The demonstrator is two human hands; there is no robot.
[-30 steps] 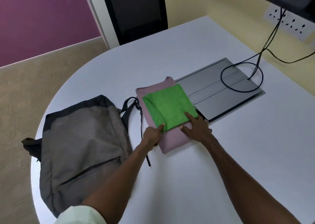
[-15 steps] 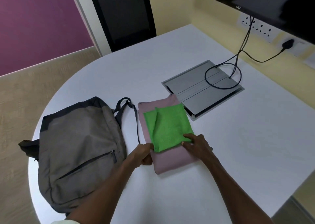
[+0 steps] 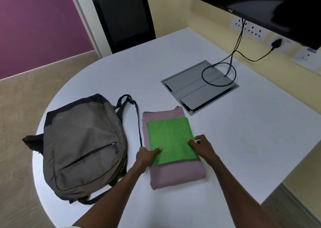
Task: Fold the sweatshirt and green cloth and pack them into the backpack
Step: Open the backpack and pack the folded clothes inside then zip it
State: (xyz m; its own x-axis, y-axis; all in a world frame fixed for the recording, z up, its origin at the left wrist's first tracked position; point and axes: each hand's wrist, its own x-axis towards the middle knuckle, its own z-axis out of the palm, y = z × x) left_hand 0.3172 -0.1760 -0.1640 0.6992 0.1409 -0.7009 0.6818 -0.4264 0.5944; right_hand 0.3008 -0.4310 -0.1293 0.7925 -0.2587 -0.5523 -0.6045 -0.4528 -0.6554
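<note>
Monitor (image 3: pixel 271 3) cut off by top and right edges — logo too small to read. Green cloth (image 3: pixel 171 140) hides the middle of the sweatshirt (image 3: pixel 175 175). Both forearms run off the bottom edge. Left hand (image 3: pixel 145 156) fingers tucked out of sight — grip unclear.

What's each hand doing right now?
Left hand: pinching the green cloth at its left edge.
Right hand: open, fingers resting on the cloth's right edge.
</note>
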